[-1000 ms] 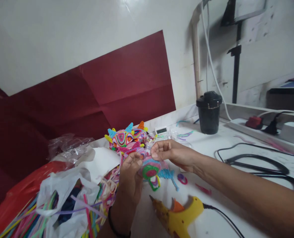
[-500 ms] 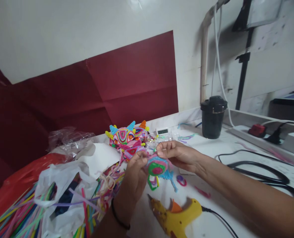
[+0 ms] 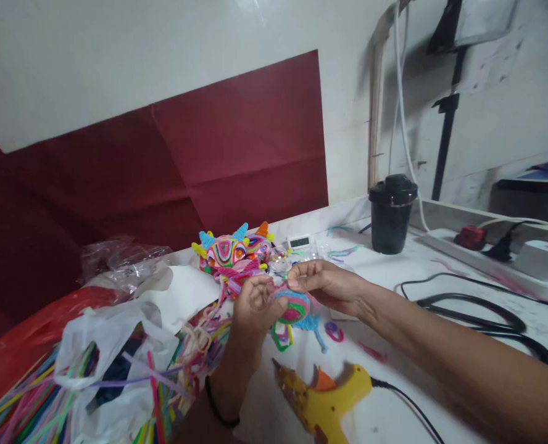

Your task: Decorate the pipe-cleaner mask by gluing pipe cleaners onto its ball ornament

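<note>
Rounded fuzzy piece ringed in blue, pink and green sits between both hands, over white surface. Left hand has narrow grip on its left side; right hand pinches far edge. Yellow gun-shaped tool with black cord lies nearer.

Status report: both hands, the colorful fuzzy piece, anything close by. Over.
Left hand: thumb over colorful fuzzy piece. Right hand: fingertips at its upper edge. Close by: yellow glue gun, nearer the camera, touching neither hand.
</note>
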Motion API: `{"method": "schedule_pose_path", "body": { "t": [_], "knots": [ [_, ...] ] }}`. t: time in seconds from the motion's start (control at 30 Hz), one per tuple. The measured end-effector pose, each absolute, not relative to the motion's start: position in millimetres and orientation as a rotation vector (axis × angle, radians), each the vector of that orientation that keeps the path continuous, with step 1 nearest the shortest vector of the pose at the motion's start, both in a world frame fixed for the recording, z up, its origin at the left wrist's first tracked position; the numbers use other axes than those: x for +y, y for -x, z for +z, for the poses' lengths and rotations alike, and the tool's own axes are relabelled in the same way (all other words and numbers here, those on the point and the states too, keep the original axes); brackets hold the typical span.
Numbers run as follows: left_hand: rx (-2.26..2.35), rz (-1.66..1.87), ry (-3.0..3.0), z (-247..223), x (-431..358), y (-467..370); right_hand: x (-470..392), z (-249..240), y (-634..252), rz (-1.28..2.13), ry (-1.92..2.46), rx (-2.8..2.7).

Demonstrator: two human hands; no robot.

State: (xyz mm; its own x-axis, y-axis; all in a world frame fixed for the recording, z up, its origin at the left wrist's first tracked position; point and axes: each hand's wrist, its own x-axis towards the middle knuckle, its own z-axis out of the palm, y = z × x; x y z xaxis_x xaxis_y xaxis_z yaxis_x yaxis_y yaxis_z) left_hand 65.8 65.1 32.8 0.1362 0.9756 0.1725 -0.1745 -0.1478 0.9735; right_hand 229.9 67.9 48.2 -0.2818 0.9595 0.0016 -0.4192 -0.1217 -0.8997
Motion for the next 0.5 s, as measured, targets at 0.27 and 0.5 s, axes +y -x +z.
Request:
{"method": "schedule_pose_path", "body": {
  "t": [0.27,0.5],
  "knots": [
    [0.91,1.247,-1.264,34.7,63.9,-64.5,68.6,46.2,-228.6,1.629,0.776,-1.038],
    [0.867,1.04,-1.257,39.4,66.8,-58.7,68.0,48.5,-232.1,1.622,0.805,-1.098]
  ]
}}
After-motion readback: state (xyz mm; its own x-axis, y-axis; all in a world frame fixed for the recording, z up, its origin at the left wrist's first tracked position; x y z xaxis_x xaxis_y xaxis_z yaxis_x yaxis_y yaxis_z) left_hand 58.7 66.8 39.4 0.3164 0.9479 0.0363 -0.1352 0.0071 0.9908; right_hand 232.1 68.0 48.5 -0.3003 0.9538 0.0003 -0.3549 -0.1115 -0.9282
